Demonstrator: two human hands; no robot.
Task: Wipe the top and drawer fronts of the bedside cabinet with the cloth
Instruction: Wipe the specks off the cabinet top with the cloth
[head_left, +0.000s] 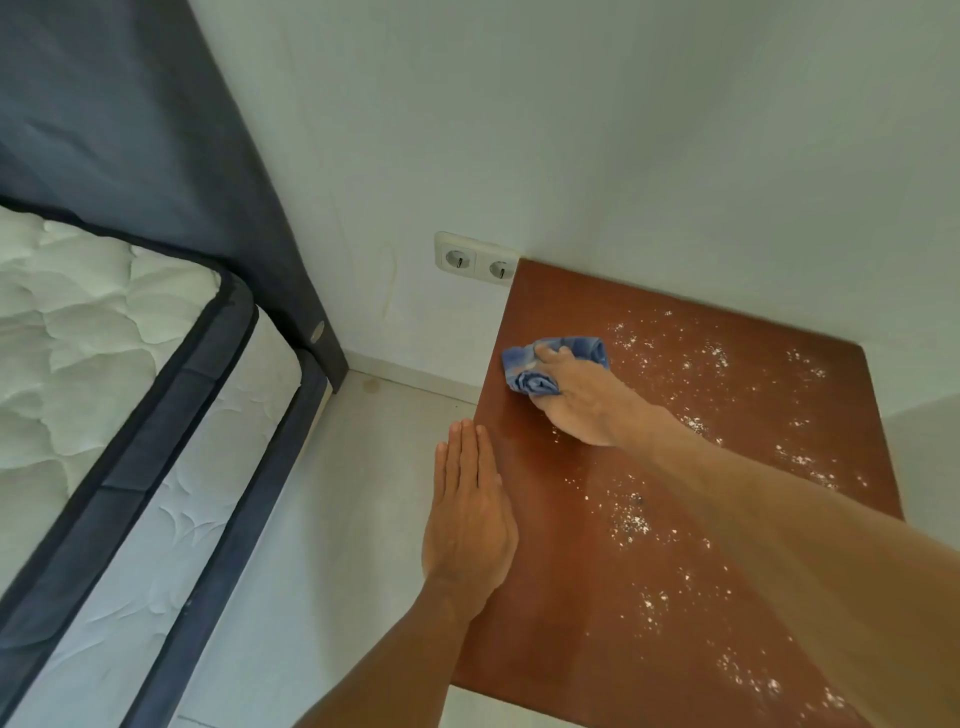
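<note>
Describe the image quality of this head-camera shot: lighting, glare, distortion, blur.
Head view: soft, even daylight with no hard shadows; a faint sheen on the cabinet top near the left hand; wide-angle bending curves the mattress edge and the wall lines; the right forearm close to the lens looks smeared and soft, while the cloth under the right hand and the white specks stay fairly sharp.

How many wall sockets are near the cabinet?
2: side by side in one wall plate, left socket and right socket, just behind the cabinet top's back-left corner.

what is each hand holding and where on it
Right hand grips the bunched blue cloth from above, fingers over its middle. Left hand, flat and open, holds nothing.
</note>
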